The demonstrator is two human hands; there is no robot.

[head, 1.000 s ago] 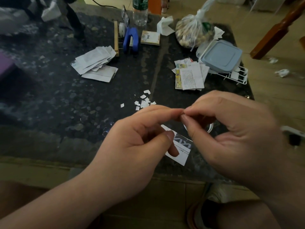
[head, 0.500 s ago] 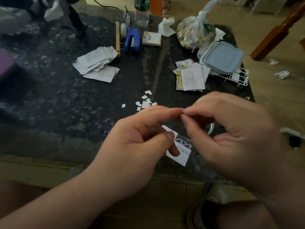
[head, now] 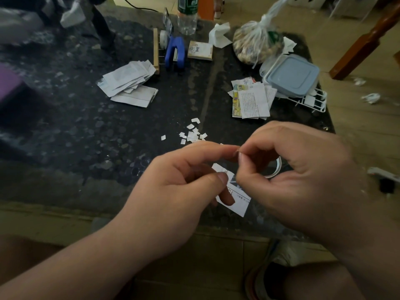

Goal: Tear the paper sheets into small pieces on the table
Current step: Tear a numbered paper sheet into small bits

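Observation:
My left hand (head: 173, 187) and my right hand (head: 294, 176) meet fingertip to fingertip over the near edge of the dark table (head: 65, 131). My left hand holds a printed paper slip (head: 239, 199) between thumb and lower fingers; the slip hangs below both hands. Both forefingers and the right thumb pinch together at its top, where any paper is hidden. Several small torn pieces (head: 192, 133) lie on the table just beyond my hands. A pile of white sheets (head: 129, 83) lies at the middle left, a stack of printed sheets (head: 251, 100) at the right.
At the back stand a blue stapler-like tool (head: 175, 54), a small box (head: 200, 50), a plastic bottle (head: 187, 16), a tied bag (head: 257, 46) and a grey lidded container (head: 292, 76) on a white rack (head: 313, 102). A tape ring (head: 277, 167) lies under my right hand. Crumpled scraps (head: 371, 97) lie on the floor.
Both hands have stayed pinched together at nearly the same place. The paper slip has barely shifted below them.

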